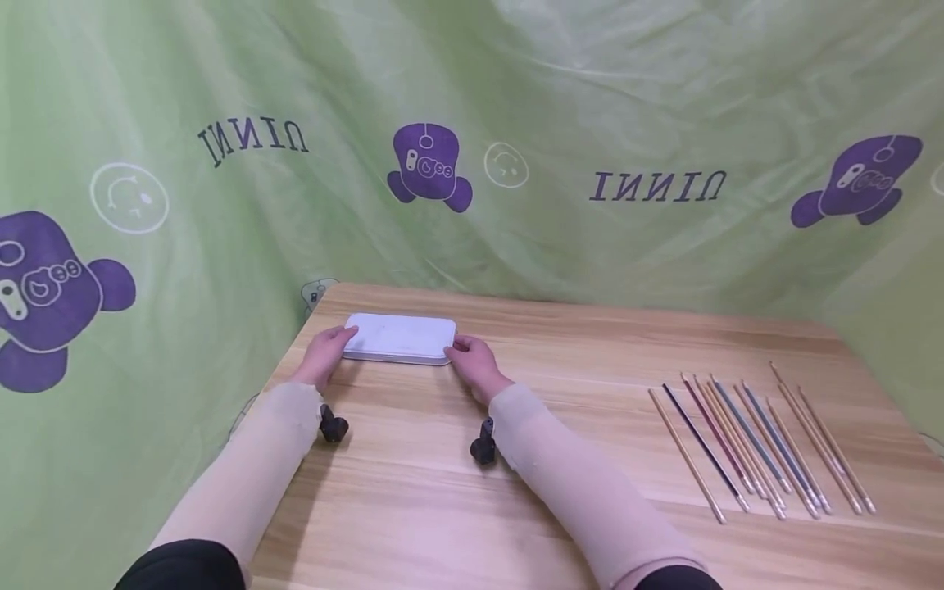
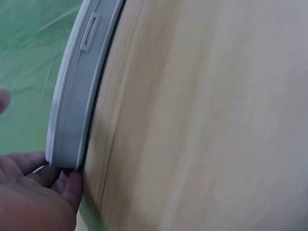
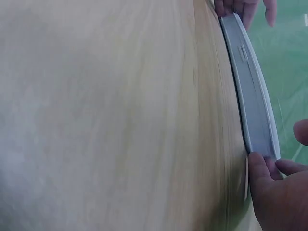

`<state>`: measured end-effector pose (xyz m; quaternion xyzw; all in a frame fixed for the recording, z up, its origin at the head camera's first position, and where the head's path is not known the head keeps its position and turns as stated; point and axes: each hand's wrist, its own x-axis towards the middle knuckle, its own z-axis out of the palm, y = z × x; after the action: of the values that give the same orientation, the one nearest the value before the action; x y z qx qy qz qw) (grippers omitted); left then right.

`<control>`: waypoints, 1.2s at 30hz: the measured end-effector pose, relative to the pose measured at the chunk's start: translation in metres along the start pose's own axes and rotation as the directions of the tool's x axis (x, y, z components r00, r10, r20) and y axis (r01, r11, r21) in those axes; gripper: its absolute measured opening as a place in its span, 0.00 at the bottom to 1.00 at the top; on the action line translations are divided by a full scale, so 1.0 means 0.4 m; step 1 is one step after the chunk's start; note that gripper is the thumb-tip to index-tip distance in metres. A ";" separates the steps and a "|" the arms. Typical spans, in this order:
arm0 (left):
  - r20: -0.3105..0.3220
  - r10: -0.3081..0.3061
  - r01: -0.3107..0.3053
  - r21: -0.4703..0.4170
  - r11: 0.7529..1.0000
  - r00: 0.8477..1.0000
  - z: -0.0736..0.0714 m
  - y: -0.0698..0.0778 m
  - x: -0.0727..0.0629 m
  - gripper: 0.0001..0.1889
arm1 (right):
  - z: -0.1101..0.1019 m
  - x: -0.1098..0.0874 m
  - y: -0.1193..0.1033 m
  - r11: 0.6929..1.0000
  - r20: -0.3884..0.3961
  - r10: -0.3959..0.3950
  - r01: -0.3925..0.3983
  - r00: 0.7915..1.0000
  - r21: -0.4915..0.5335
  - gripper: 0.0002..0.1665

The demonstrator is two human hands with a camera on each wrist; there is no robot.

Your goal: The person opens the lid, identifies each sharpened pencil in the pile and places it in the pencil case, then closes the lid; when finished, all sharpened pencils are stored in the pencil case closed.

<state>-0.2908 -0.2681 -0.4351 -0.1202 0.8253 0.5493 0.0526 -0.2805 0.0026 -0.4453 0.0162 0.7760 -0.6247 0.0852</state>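
Observation:
A flat white pencil case [image 1: 401, 336] with rounded corners lies at the far left of the wooden table, its lid down. My left hand [image 1: 324, 354] grips its left end, the thumb over the top edge. At the opposite end my right hand [image 1: 475, 365] holds the right front corner between thumb and fingers. The left wrist view shows the grey side of the pencil case [image 2: 74, 96] with a small latch, and fingers of the left hand [image 2: 41, 192] curled at its end. Both hands show in the right wrist view, the right hand [image 3: 281, 192] nearer.
Several pencils [image 1: 745, 442] lie side by side on the right of the wooden table [image 1: 413, 492]. A green curtain [image 1: 516, 238] with purple figures hangs behind the table and along its left side. Small black cameras [image 1: 483, 447] are strapped to both wrists.

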 end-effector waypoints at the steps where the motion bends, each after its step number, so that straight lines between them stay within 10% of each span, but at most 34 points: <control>1: -0.004 -0.001 0.001 0.012 1.000 1.000 0.005 0.000 -0.003 0.40 | 0.000 -0.003 -0.002 1.000 -0.004 0.000 0.000 1.000 -0.004 0.30; 36: 0.199 0.097 -0.101 0.013 0.995 0.975 0.247 0.037 -0.204 0.35 | -0.321 -0.184 0.078 0.978 -0.024 0.095 -0.098 0.995 -0.186 0.29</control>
<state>-0.2203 -0.1601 -0.4427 -0.0231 0.8271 0.5510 0.1082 -0.2181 0.1402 -0.4381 0.0507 0.8301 -0.5441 0.1107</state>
